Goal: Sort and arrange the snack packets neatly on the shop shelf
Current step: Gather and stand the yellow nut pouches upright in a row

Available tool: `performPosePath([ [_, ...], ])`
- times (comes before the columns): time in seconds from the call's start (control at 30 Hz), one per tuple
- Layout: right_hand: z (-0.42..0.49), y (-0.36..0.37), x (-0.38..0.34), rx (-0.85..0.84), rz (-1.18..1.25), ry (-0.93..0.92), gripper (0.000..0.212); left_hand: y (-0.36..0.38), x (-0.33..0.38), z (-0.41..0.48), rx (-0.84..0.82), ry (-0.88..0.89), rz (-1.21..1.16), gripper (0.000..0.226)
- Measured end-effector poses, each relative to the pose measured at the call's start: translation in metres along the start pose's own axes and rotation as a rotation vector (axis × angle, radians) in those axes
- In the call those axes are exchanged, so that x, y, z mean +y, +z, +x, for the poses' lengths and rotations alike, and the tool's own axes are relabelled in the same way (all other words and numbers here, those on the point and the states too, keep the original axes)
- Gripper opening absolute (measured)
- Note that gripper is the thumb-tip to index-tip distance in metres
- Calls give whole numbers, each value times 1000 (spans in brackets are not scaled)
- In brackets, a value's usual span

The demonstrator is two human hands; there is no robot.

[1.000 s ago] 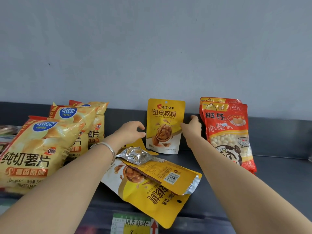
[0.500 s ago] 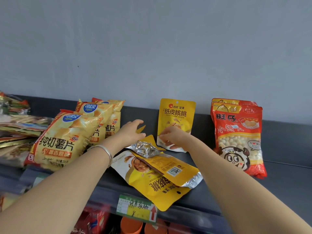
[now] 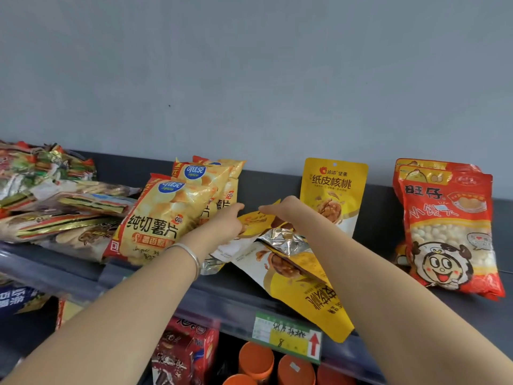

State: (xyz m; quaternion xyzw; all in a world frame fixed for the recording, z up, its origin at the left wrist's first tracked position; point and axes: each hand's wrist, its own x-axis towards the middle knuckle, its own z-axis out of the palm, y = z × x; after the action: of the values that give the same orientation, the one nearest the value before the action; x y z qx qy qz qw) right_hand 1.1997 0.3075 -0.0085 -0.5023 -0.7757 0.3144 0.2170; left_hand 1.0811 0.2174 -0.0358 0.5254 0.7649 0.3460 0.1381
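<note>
One yellow walnut packet (image 3: 334,195) stands upright against the shelf's back wall. In front of it several more yellow walnut packets (image 3: 308,290) lie in a loose pile, one hanging over the front edge. My left hand (image 3: 223,225) and my right hand (image 3: 281,212) meet over the back of the pile. Each grips an edge of the topmost yellow packet (image 3: 254,219), which is tilted up, its silver bottom (image 3: 283,240) showing.
Yellow potato-chip bags (image 3: 163,218) stand just left of my hands, with flat biscuit packs (image 3: 55,207) further left. Red bags (image 3: 449,232) lean at the right. The dark shelf (image 3: 227,287) carries a price label (image 3: 287,336); orange tubs and a red box sit below.
My right hand left the upright packet and dropped onto the pile. Both hands now hold the top lying packet, and its upper end has lifted. The view pulled back and left.
</note>
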Motion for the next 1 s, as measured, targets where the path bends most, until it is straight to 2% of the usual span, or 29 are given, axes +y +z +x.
performPosePath([
  [0.07, 2, 8, -7, 29, -55, 14, 21, -4, -7, 5, -3, -18, -52, 60],
  [0.13, 6, 14, -11, 67, 7, -4, 26, -7, -17, 9, 1, -32, -128, 57],
  [0.2, 6, 15, -15, 94, 275, -18, 26, -7, -22, 12, 0, -34, -225, 49],
  [0.3, -4, 4, -30, 154, 716, -24, 17, -14, -18, 15, 87, 12, -347, 46],
  [0.43, -8, -30, -40, 315, 889, -44, 21, -22, -3, 18, 142, 120, -537, 62],
  [0.57, -13, -54, -32, 444, 844, -101, 13, -21, 10, 16, -37, 33, -671, 94],
  [0.6, -16, -58, -28, 468, 835, -125, 15, -21, 13, 18, -127, 23, -761, 91],
  [0.67, -20, -65, -21, 506, 831, -155, 20, -16, 23, 18, -248, 59, -916, 48],
  [0.7, -20, -69, -17, 518, 824, -159, 21, -13, 28, 19, -235, 90, -954, 30],
  [0.77, -24, -76, -8, 474, 820, -162, 13, -4, 41, 19, -125, 146, -997, 17],
  [0.83, -30, -79, 0, 336, 781, -157, 5, 3, 51, 23, -20, 185, -1053, 18],
  [0.9, -32, -83, 13, 238, 720, -128, 8, 10, 62, 27, 13, 199, -1087, 21],
  [0.93, -31, -86, 21, 249, 704, -105, 14, 14, 67, 30, 15, 229, -1041, 24],
  [1.0, -28, -96, 38, 373, 642, -85, 13, 24, 75, 34, -22, 272, -874, 25],
])
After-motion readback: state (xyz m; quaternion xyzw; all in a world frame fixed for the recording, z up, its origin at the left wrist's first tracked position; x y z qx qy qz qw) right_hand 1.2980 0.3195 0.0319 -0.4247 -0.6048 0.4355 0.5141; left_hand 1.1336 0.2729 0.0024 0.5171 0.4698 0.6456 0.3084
